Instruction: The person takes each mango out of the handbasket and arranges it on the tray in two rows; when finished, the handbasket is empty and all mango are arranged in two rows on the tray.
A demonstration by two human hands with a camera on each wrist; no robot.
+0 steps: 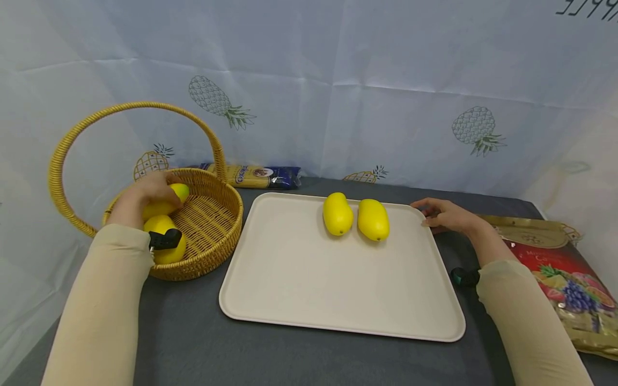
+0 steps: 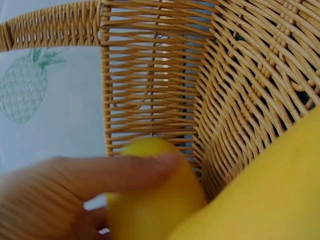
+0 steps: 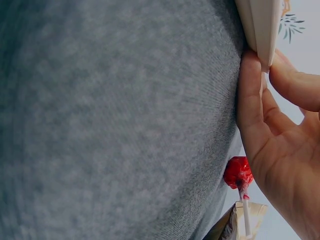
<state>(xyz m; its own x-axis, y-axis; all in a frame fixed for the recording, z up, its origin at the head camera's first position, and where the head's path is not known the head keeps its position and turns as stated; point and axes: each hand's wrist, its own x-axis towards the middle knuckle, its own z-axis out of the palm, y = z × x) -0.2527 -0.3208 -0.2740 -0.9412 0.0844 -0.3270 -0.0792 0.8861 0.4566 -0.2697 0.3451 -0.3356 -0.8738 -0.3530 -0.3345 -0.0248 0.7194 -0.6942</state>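
Observation:
Inside the wicker basket (image 1: pixel 207 214), my left hand (image 1: pixel 147 194) grips a yellow oblong fruit (image 1: pixel 181 191) with a greenish end. In the left wrist view the thumb (image 2: pixel 125 172) lies across this fruit (image 2: pixel 155 205), slightly blurred. A second yellow fruit (image 1: pixel 169 254) lies in the basket below that hand, partly behind the wrist strap. My right hand (image 1: pixel 449 215) pinches the far right corner of the beige tray (image 1: pixel 338 289), thumb on one side of the rim and fingers on the other. Two yellow oblong fruits (image 1: pixel 338 214) lie side by side at the tray's far edge.
The basket's tall handle (image 1: pixel 145 105) arches over the left arm. Behind basket and tray lies a pasta packet (image 1: pixel 265 177). A red and gold fruit-printed bag (image 1: pixel 565 279) lies at the right. The right wrist view shows a red lollipop (image 3: pixel 238 172).

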